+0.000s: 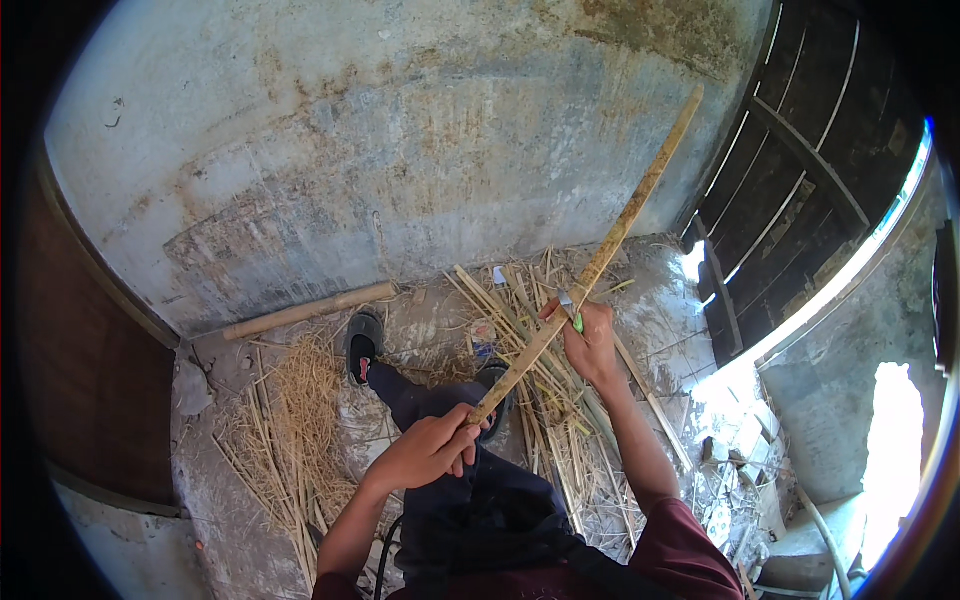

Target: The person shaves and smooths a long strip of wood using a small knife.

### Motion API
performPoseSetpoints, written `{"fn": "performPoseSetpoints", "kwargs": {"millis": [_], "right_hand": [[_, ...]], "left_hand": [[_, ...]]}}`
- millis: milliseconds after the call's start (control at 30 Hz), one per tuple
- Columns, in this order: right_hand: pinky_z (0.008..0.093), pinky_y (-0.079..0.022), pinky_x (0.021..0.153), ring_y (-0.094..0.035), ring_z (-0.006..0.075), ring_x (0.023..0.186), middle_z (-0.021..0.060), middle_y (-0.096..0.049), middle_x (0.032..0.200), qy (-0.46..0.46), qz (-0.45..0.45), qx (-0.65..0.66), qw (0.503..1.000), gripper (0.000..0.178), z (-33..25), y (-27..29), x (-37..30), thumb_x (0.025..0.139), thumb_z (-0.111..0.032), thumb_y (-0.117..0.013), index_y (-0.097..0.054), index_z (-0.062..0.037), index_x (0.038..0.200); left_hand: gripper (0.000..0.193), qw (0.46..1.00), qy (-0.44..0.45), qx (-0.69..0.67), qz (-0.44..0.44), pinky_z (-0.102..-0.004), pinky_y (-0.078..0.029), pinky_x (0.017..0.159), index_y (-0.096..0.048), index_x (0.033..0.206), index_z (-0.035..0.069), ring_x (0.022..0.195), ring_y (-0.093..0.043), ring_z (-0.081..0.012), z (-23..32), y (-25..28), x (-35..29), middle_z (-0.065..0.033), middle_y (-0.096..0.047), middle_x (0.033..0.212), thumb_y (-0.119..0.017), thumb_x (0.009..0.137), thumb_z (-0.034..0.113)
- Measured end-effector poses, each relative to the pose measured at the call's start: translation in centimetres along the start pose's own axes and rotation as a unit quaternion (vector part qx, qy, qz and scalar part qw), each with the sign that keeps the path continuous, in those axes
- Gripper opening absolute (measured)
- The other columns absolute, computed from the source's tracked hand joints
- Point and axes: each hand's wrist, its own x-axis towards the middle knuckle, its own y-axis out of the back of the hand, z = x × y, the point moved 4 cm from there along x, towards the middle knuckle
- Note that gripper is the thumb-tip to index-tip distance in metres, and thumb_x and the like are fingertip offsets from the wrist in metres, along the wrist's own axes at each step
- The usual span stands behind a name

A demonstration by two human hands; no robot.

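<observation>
A long, flat bamboo strip (pixel 640 195) slants across my front, from near my lap up toward the wall at the right. Its near end is gripped in my left hand (pixel 428 450), fingers closed around it above my thigh. Farther along, my right hand (pixel 592 342) is closed on a small metal-bladed tool (pixel 567 299) that lies across the strip. A bit of green shows by the right fingers; the tool's exact kind is hard to make out. The strip's far end is free in the air.
Thin split bamboo sticks (pixel 545 375) lie on the floor beside my feet. A heap of shavings (pixel 305 410) spreads at the left. A bamboo pole (pixel 310 310) rests along the stained wall (pixel 400 150). Dark wooden boards (pixel 800 190) stand at the right, above rubble (pixel 745 440).
</observation>
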Motion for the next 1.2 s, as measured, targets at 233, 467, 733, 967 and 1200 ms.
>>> {"fn": "performPoseSetpoints", "kwargs": {"millis": [233,467,733,967,1200], "right_hand": [[0.0490,-0.050,0.062,-0.065,0.0430,0.068,0.0204,-0.063,0.073,0.048,0.021,-0.094,0.994,0.014,0.6,0.8,0.7,0.078,-0.003,-0.066,-0.072,-0.0025,0.091],[0.0499,-0.051,0.063,-0.066,0.0422,0.070,0.0181,-0.068,0.076,-0.016,0.064,-0.226,0.972,0.024,1.7,0.7,1.1,0.071,-0.011,-0.071,-0.072,-0.0073,0.095],[0.0498,-0.050,0.062,-0.067,0.0418,0.069,0.0174,-0.068,0.077,-0.023,0.108,-0.233,0.966,0.028,2.8,-0.2,1.9,0.072,-0.016,-0.073,-0.072,-0.0097,0.100],[0.0512,-0.052,0.062,-0.068,0.0448,0.070,0.0200,-0.068,0.075,-0.056,0.099,-0.191,0.975,0.027,2.7,-1.3,2.8,0.078,-0.020,-0.073,-0.072,-0.0066,0.102],[0.0537,-0.055,0.066,-0.070,0.0460,0.073,0.0227,-0.069,0.074,-0.106,0.037,-0.092,0.989,0.032,0.8,-2.4,1.9,0.085,-0.029,-0.075,-0.068,-0.0057,0.106]], "left_hand": [[0.032,0.984,-0.101,0.097,0.113,-0.0425,-0.038,0.050,-0.055,0.096,0.001,0.047,-0.056,-0.0269,0.0,0.5,0.7,-0.0134,-0.050,0.058,-0.052,0.111,0.029],[0.037,0.964,-0.083,0.167,0.189,-0.0504,-0.037,0.052,-0.053,0.090,-0.001,0.059,-0.057,-0.0460,0.0,-0.9,0.1,-0.0243,-0.053,0.061,-0.056,0.110,0.029],[0.034,0.971,-0.077,0.121,0.193,-0.0390,-0.036,0.052,-0.055,0.089,0.000,0.047,-0.048,-0.0231,-0.7,-0.4,0.9,-0.0124,-0.048,0.057,-0.056,0.110,0.027],[0.042,0.980,-0.063,0.079,0.173,-0.0406,-0.034,0.053,-0.052,0.086,-0.001,0.050,-0.044,-0.0223,-1.5,0.6,1.3,-0.0151,-0.044,0.060,-0.055,0.111,0.032],[0.042,0.990,-0.015,0.028,0.140,-0.0281,-0.035,0.056,-0.053,0.082,0.006,0.059,-0.041,-0.0054,-2.9,0.8,0.8,0.0041,-0.045,0.065,-0.048,0.114,0.033]]}}
